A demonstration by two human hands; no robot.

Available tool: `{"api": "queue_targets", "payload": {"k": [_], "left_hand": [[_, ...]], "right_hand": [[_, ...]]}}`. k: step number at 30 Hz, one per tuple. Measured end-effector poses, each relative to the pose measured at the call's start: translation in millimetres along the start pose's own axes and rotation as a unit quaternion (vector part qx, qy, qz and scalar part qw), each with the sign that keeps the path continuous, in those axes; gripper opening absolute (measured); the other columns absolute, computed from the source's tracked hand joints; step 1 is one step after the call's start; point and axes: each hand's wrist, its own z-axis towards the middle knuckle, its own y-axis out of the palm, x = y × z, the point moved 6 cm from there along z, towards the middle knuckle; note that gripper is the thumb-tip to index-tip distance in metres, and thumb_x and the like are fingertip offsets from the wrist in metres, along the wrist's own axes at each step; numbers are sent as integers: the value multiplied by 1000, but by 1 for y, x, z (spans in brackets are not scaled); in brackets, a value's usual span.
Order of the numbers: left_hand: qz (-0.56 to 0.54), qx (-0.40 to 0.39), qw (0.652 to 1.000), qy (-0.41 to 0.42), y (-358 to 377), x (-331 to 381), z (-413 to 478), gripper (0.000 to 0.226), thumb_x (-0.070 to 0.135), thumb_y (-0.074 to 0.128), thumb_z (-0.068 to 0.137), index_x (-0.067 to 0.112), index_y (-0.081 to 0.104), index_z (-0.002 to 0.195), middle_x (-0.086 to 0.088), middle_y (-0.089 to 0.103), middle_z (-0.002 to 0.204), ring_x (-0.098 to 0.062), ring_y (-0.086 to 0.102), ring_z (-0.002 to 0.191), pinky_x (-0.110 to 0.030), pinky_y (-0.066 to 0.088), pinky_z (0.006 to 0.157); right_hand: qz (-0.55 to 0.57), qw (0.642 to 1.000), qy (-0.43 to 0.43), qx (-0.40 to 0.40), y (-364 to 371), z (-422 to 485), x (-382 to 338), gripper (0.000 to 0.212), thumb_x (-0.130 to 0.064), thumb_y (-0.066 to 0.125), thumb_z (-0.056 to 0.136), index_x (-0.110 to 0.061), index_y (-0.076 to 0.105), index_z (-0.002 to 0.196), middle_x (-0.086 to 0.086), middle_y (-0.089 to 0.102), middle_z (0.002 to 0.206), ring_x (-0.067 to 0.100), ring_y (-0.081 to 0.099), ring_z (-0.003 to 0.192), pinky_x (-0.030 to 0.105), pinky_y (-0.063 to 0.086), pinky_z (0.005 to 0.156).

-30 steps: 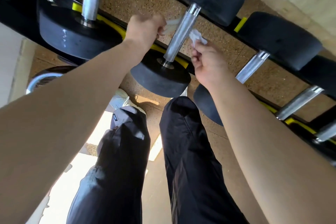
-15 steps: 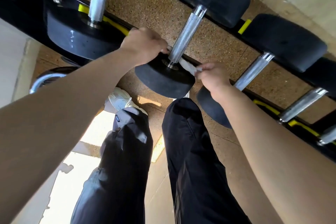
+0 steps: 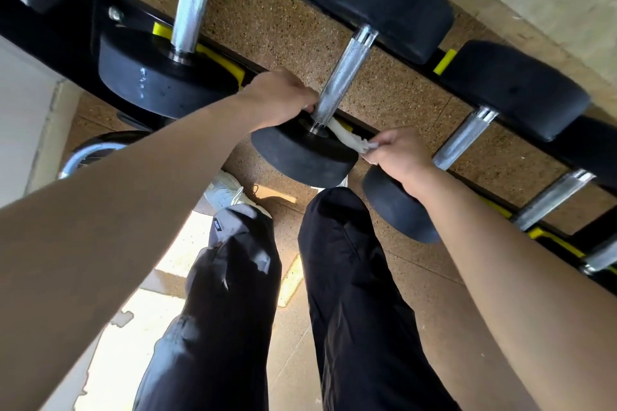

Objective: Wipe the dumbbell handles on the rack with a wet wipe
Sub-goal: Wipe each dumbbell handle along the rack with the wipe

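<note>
A white wet wipe, twisted into a strip, runs under the near end of the middle dumbbell's knurled steel handle. My left hand grips one end of the wipe left of the handle; that end is mostly hidden in my fist. My right hand pinches the other end to the right, just above the near black weight head. The dumbbell lies across the black rack with yellow cradles.
Another dumbbell handle lies to the left, and more handles follow on the right. My legs in black trousers and a white shoe stand close below the rack. A chrome-rimmed object sits low on the left on the speckled floor.
Both hands slid the wipe down the handle from its middle to its near end by the weight head. The wipe is pulled taut there.
</note>
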Motion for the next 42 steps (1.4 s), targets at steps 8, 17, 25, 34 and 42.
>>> {"api": "queue_targets", "payload": {"k": [8, 17, 25, 34, 42], "left_hand": [[-197, 22, 980, 12, -32, 3, -3, 30, 27, 42, 103, 9, 65, 110, -3, 72, 87, -18, 67, 89, -31, 52, 80], [-342, -10, 939, -35, -13, 27, 4, 40, 33, 43, 100, 14, 75, 86, -2, 78, 95, -21, 70, 99, -33, 52, 83], [-426, 7, 905, -1, -28, 43, 7, 28, 26, 49, 97, 15, 73, 103, -1, 77, 107, -18, 71, 106, -34, 52, 89], [-457, 16, 889, 37, -26, 26, -14, 21, 20, 53, 85, 19, 56, 63, -6, 75, 114, -24, 68, 114, -38, 53, 99], [-356, 72, 932, -15, 0, 7, -5, 14, 23, 66, 92, 21, 72, 79, 5, 74, 105, -15, 73, 96, -28, 56, 84]], "right_hand": [[134, 990, -38, -9, 11, -3, -53, 6, -17, 77, 85, -12, 75, 90, -2, 74, 91, 9, 67, 79, 21, 52, 67], [328, 928, 151, 92, -26, 16, -25, 9, -17, 68, 94, -9, 68, 96, -2, 66, 76, 9, 66, 73, 23, 60, 79], [554, 820, 136, 41, -23, 29, -54, 15, -13, 57, 101, -6, 58, 88, 3, 56, 83, 7, 57, 69, 14, 52, 57], [541, 836, 86, 1, -4, 16, -63, 4, -10, 71, 91, -10, 70, 94, 5, 69, 85, 10, 65, 72, 20, 55, 70], [181, 983, -35, 8, -5, 1, -48, 20, 0, 75, 82, -19, 70, 76, -1, 71, 75, 4, 62, 55, 18, 48, 53]]}}
